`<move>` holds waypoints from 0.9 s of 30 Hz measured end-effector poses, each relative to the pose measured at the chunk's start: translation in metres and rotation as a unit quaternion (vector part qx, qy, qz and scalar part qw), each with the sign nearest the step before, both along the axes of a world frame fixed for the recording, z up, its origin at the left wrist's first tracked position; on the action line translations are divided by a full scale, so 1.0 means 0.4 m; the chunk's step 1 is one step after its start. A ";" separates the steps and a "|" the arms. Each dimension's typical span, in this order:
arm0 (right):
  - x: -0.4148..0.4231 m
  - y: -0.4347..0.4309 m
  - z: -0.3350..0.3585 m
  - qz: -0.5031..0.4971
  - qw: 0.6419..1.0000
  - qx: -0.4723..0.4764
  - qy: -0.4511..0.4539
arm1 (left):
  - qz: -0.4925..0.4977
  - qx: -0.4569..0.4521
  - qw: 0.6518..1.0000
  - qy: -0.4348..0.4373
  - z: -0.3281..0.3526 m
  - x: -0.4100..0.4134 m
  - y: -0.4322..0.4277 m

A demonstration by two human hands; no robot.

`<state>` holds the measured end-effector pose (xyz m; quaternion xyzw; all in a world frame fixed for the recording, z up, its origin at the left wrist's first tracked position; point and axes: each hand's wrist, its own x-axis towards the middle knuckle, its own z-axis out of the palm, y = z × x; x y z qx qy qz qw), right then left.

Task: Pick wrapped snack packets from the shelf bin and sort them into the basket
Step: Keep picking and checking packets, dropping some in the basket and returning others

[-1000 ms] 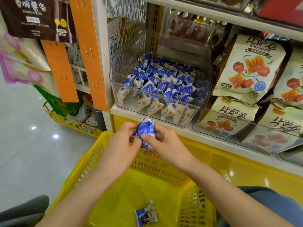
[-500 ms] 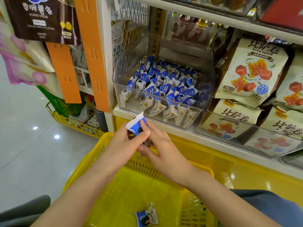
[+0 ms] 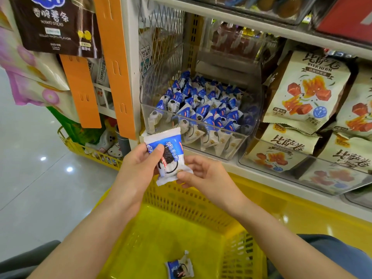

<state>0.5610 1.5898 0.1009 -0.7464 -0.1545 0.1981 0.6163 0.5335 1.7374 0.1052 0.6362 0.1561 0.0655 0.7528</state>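
Observation:
A blue and white snack packet (image 3: pixel 171 150) is held face up above the yellow basket (image 3: pixel 193 200). My left hand (image 3: pixel 138 168) pinches its upper left part with thumb on top. My right hand (image 3: pixel 203 174) pinches its lower right corner. One more packet (image 3: pixel 179 267) lies on the basket floor. Behind the hands, a clear shelf bin (image 3: pixel 247 125) holds several of the same blue and white packets (image 3: pixel 203 109).
Large cream snack bags (image 3: pixel 302 91) fill a clear bin to the right. An orange hanging strip (image 3: pixel 114 63) and a dark potato-stick bag (image 3: pixel 56 25) hang at the left. A second yellow basket (image 3: pixel 90 152) stands on the tiled floor (image 3: pixel 36 178).
The packet has been turned from edge-on to face up and lifted slightly. My right hand moved from its top to its lower right corner.

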 end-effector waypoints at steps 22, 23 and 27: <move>0.303 0.171 0.168 -0.066 0.925 -0.247 -0.280 | 0.058 0.007 0.998 -0.027 0.047 -0.019 0.112; 0.336 0.190 0.162 -0.050 0.923 -0.283 -0.257 | 0.056 0.001 0.998 -0.030 0.051 -0.018 0.116; 0.409 0.240 0.136 -0.009 0.921 -0.342 -0.186 | 0.067 -0.018 0.997 -0.042 0.065 -0.013 0.132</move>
